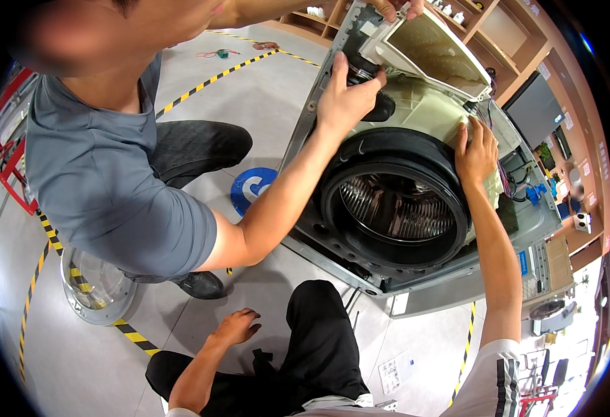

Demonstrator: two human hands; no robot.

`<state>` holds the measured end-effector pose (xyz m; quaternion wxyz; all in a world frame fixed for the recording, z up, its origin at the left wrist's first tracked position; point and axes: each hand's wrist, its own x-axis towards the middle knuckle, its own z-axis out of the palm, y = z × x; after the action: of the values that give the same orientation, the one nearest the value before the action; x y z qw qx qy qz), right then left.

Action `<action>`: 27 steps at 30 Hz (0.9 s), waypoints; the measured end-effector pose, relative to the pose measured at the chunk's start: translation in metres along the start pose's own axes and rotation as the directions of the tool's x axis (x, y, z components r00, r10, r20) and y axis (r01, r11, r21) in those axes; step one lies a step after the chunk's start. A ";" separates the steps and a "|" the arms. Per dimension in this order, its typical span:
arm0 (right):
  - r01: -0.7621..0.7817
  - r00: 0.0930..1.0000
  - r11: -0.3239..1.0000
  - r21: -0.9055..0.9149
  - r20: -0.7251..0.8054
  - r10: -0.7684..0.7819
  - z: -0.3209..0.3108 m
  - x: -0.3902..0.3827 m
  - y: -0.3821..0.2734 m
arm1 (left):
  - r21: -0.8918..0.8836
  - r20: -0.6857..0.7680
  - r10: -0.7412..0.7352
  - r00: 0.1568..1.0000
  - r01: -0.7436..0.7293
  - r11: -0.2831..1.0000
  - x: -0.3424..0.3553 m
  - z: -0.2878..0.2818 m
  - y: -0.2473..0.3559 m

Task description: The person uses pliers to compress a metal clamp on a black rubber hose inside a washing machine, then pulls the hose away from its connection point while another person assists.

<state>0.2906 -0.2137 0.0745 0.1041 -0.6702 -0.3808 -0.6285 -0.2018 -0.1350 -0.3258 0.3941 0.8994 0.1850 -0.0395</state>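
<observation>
Resting flat, fingers spread, the wearer's right hand [476, 149] lies on the cream plastic outer tub [433, 111] just above the black rubber door gasket [395, 149] of the opened front-load washing machine [416, 201], right of frame centre; it grips nothing. The wearer's left hand [237, 326] sits low centre-left, fingers loosely curled and open, holding nothing, resting on the black-trousered knee [315, 333] near the grey floor [249, 83]. The ribbed steel drum [395, 208] shows inside the gasket ring. A co-worker in a grey t-shirt [103, 181] crouches upper left; one co-worker hand [346, 97] is clamped on a black hose fitting [374, 101] at the tub's top, another hand [399, 8] holds the grey detergent drawer housing [433, 48] at top centre. The detached round glass door [96, 288] lies on the floor at lower left over yellow-black hazard tape [200, 83]. Coloured wiring [510, 184] hangs at the machine's right side.
</observation>
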 end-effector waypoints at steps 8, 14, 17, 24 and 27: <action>0.007 1.000 1.000 0.004 0.001 -0.007 -0.001 0.001 -0.001 | 0.003 0.004 -0.002 1.000 0.002 1.000 0.000 0.001 -0.001; 0.017 1.000 1.000 0.001 -0.018 -0.017 0.000 0.001 -0.001 | 0.003 0.002 -0.005 1.000 0.005 1.000 0.000 -0.001 0.002; 0.022 1.000 1.000 0.002 -0.023 -0.022 0.001 0.000 0.001 | -0.005 -0.005 -0.006 1.000 0.006 1.000 0.000 0.000 0.001; 0.016 1.000 1.000 -0.004 -0.014 -0.016 0.000 0.001 -0.001 | -0.012 -0.041 0.019 0.999 -0.020 1.000 -0.001 0.002 0.000; 0.017 1.000 1.000 -0.003 -0.014 -0.017 0.000 0.000 0.000 | -0.011 -0.042 0.016 0.999 -0.017 1.000 -0.001 0.001 0.001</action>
<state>0.2909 -0.2133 0.0746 0.1003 -0.6627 -0.3848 -0.6346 -0.2022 -0.1368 -0.3259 0.3956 0.8992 0.1860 -0.0163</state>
